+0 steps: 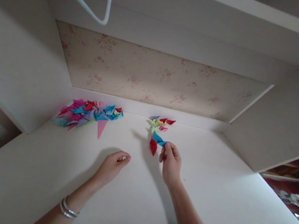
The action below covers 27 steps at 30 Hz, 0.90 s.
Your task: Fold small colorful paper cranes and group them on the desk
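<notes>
Between thumb and fingertips, my right hand (171, 163) pinches a blue origami piece (158, 139), folded from paper with pointed ends, possibly a crane. Just below it a red origami piece (153, 146) shows, near or touching the blue one. Behind these lies a small cluster of yellow, green, purple and red origami pieces (155, 125). My left hand (113, 165) is over the white surface, its fingers curled and the tips together, with nothing visible in them. To its upper left spreads a larger heap of pink, blue, red and purple origami pieces (82, 113).
The white desktop (127, 207) runs back to a low white ledge and a flowered wall (144, 73). White side panels (276, 110) stand left and right. A shelf (180, 29) crosses overhead, with a white cable (107, 9) hanging at upper left.
</notes>
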{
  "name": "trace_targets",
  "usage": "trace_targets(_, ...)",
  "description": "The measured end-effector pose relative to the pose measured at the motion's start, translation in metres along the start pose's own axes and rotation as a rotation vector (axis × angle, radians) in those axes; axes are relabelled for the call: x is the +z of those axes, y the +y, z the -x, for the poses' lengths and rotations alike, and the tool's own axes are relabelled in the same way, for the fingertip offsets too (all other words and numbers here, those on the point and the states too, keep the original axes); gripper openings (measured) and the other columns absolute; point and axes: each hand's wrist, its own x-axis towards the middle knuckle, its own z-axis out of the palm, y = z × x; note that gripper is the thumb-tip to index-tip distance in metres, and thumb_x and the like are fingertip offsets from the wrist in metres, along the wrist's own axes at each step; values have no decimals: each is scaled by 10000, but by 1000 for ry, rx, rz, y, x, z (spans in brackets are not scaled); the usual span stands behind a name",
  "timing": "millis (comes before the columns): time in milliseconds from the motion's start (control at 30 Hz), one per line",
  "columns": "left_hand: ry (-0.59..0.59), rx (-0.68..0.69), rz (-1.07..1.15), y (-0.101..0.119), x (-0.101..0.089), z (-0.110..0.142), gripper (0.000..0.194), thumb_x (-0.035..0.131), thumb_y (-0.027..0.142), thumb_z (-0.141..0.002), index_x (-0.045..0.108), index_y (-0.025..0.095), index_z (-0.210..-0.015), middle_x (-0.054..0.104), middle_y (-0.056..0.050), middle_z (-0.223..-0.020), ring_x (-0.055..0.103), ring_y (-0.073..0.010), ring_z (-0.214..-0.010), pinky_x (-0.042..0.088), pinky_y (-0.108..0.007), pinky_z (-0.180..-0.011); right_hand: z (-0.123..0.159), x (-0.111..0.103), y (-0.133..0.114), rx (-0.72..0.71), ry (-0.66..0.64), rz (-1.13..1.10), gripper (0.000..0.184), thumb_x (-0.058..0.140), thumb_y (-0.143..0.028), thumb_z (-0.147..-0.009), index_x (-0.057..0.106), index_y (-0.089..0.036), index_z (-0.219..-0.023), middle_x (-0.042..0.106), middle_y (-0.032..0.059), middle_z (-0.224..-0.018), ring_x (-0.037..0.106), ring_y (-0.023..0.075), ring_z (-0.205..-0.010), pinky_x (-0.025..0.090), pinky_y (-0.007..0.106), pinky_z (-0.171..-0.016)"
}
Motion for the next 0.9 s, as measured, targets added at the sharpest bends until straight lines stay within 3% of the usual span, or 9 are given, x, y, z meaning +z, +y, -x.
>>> trace_targets(133,-31,0,-59,0,1,0,347,574,473,-789,719,163,-849,518,15,-582,425,-142,-551,281,-244,-539,-70,-41,4,-37,148,182,379,614,-561,-756,561,-196,-846,530,-19,-716,420,66,-437,306,224,-403)
trace_targets(200,-43,5,-79,1,1,0,340,562,464,-798,716,164,-841,503,19,-578,420,-138,-548,271,-243,-534,-103,-60,8,-33,135,458,389,554,-553,-773,576,-186,-899,570,4,-753,457,77,-461,331,224,-419)
trace_targets(300,-54,11,-103,1,1,-1,335,542,455,-818,708,165,-837,489,19,-586,425,-139,-561,275,-242,-539,-142,-78,14,-16,107,591,340,547,-477,-766,597,-174,-913,603,18,-759,488,92,-486,347,221,-438)
trace_targets(567,-71,-22,-68,-4,0,-6,343,531,466,-825,697,166,-835,450,22,-576,407,-143,-561,260,-243,-531,-195,-72,39,72,100,698,213,481,-348,-795,596,-170,-814,594,23,-659,507,117,-513,404,225,-475)
trace_targets(733,-59,-7,-86,-6,0,-8,319,524,449,-834,695,180,-824,510,13,-608,436,-143,-580,290,-242,-554,-215,-69,49,110,99,757,190,474,-296,-805,597,-165,-744,564,18,-562,481,121,-472,369,227,-453)
trace_targets(900,-60,-17,-111,-4,-1,-10,311,509,433,-848,689,181,-822,554,1,-643,473,-149,-608,314,-247,-574,-227,-73,59,130,59,807,194,495,-272,-808,640,-142,-800,578,20,-544,480,118,-449,357,232,-461)
